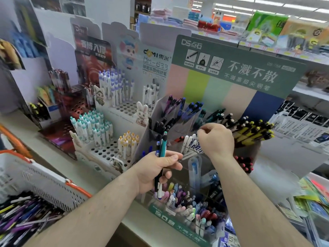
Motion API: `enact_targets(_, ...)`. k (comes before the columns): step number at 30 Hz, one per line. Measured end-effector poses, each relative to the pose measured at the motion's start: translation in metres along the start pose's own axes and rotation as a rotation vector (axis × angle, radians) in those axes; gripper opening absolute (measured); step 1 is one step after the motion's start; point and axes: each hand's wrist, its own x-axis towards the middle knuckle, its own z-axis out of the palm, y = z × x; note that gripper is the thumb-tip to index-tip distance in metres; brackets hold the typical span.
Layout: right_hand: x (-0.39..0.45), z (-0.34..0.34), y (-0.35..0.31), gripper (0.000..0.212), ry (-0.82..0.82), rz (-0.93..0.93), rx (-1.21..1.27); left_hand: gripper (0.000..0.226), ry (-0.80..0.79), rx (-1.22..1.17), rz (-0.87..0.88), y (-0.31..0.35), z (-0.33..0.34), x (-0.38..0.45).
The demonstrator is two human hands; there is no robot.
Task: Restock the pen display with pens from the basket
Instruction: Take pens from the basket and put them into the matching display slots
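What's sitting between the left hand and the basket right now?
In the head view, nothing stands between the left hand and the basket except bare beige shelf top; the tiered white pen stand sits further back, beyond that gap.

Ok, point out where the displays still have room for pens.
Free: empty holes in the white peg rack before the yellow-capped pens, and in the upper rack below the purple-capped pens. Crowded: the yellow-and-black pen bin and the front bin of pastel pens.
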Motion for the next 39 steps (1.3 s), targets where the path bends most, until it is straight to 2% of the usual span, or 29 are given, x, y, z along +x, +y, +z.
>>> enact_targets(2,-0.001,-0.003,-0.002,0.023,-0.043,0.02,-0.008,0.016,0.001,0.001,-0.004,0.0,-0.002,-0.001)
enact_targets(6,-0.012,-0.01,-0.009,0.024,0.017,0.002,0.125,0.016,-0.004,0.055,-0.006,-0.002,-0.005,-0.002)
enact_targets(8,-0.025,-0.012,-0.021,0.012,-0.064,-0.014,0.268,0.015,-0.001,0.136,-0.008,-0.003,-0.005,-0.001)
enact_targets(11,-0.046,-0.008,-0.034,0.03,-0.257,-0.043,0.256,0.015,-0.023,0.286,0.006,-0.002,-0.001,0.0)
enact_targets(13,-0.052,-0.006,-0.035,0.034,-0.286,-0.044,0.225,0.018,-0.073,0.32,0.022,-0.002,0.002,0.0)
enact_targets(15,-0.053,-0.008,-0.03,0.032,-0.27,0.003,0.318,0.027,-0.137,0.275,0.005,-0.001,0.001,0.0)
enact_targets(17,-0.049,-0.016,-0.025,0.028,-0.215,0.094,0.472,0.043,-0.164,0.146,-0.033,-0.002,-0.005,0.002)
enact_targets(19,-0.043,-0.025,-0.017,0.02,-0.135,0.202,0.656,0.046,-0.139,-0.03,-0.038,-0.004,-0.01,0.006)
enact_targets(22,-0.035,-0.035,-0.004,0.016,-0.01,0.322,0.845,0.035,-0.098,-0.331,0.03,-0.001,-0.013,0.013)
enact_targets(24,-0.034,-0.035,0.002,0.015,0.011,0.377,0.899,0.028,-0.102,-0.507,0.067,0.001,-0.01,0.016)
enact_targets(27,-0.037,-0.033,0.006,0.012,0.015,0.43,0.962,0.018,-0.131,-0.61,0.102,0.005,-0.003,0.019)
enact_targets(29,-0.039,-0.033,0.006,0.01,0.047,0.44,1.026,0.015,-0.204,-0.669,0.111,0.007,0.001,0.021)
enact_targets(31,-0.039,-0.036,0.006,0.007,0.143,0.41,1.071,0.012,-0.245,-0.684,0.112,0.011,0.008,0.023)
enact_targets(34,-0.033,-0.052,0.004,0.004,0.382,0.271,1.037,0.022,-0.192,-0.566,0.091,0.015,0.017,0.028)
enact_targets(39,-0.014,-0.076,0.01,0.005,0.653,-0.005,0.735,0.024,-0.165,-0.41,0.075,0.016,0.024,0.035)
